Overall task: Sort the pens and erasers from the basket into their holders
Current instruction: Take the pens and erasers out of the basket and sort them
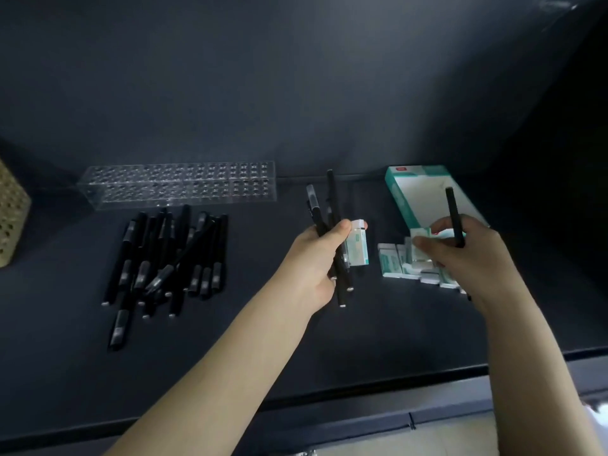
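The left hand (pixel 312 261) grasps a bundle of slim black pens (pixel 332 199) together with a white-and-green wrapped eraser (pixel 357 250), above the dark surface (pixel 329 350). The right hand (pixel 470 258) grips a single black pen (pixel 453 209) upright and pinches another wrapped eraser (pixel 422 233) over a cluster of white-and-green erasers (pixel 391 264) lying just before the open teal-and-white cardboard box (pixel 424 199). A heap of loose black pens (pixel 164 258) lies before the clear acrylic holder with rows of holes (pixel 177 184). The woven tan basket (pixel 10 212) stands at far left.
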The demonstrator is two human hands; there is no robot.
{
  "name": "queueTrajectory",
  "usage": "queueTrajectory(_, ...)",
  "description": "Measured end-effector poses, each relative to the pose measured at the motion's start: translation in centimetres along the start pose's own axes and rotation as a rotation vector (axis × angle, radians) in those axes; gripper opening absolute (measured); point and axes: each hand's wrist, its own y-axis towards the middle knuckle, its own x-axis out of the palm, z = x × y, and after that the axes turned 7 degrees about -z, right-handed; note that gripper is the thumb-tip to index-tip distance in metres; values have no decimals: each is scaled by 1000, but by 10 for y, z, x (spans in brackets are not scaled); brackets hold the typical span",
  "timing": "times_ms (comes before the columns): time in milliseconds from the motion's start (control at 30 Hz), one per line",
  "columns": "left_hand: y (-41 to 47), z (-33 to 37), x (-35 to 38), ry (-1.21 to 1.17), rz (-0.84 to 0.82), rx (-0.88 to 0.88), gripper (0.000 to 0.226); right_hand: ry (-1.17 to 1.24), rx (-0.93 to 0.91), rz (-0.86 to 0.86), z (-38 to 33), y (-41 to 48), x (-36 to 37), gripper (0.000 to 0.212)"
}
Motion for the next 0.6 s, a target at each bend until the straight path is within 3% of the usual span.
queueTrajectory(167, 12, -12, 11, -22, 5, 2, 25, -114, 0, 10, 14, 4, -5, 21)
queueTrajectory(367, 13, -21, 18, -79, 30, 25, 7, -53, -13, 23, 15, -4, -11, 16)
queueTrajectory(600, 8, -23, 35, -121, -16, 66, 4, 175, -28, -209, 0, -19, 9, 8)
